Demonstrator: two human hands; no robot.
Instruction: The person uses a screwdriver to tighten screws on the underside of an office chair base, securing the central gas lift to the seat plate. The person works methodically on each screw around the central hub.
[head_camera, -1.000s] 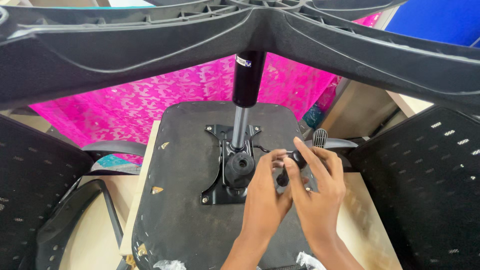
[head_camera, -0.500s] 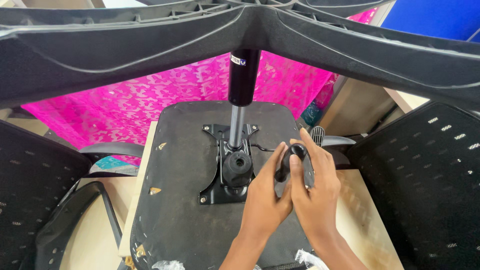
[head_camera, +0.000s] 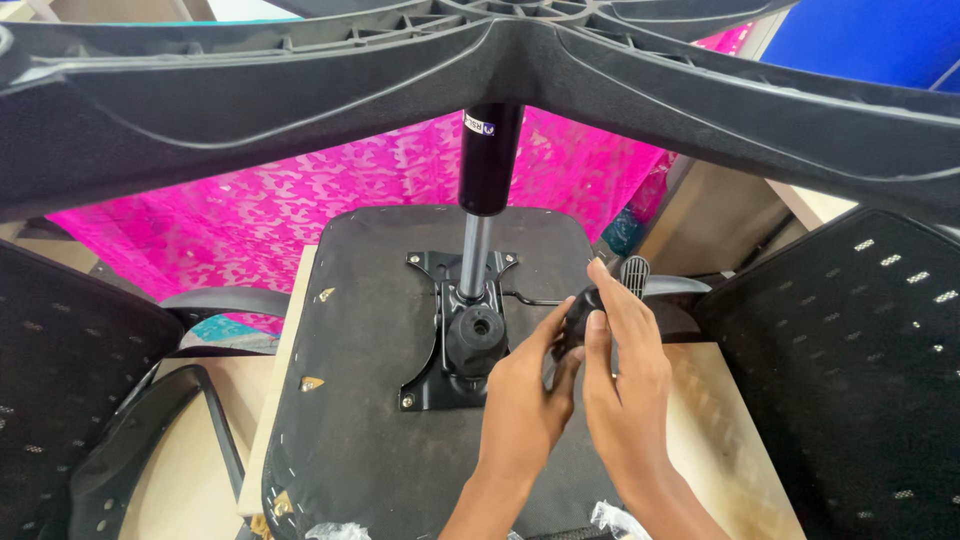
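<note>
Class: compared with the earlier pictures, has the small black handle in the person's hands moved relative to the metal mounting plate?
Yes. The small black handle has shifted right, away from the metal mounting plate.

Bright, even daylight — sharp focus, wide-angle bending at edges

Overhead, the black star base spans the whole width, and its gas column drops straight onto the metal mechanism plate — blocking the middle. The upturned seat underside lies bare left of the plate, open to a reach. Mesh chair backs close both flanks — tight there.
</note>
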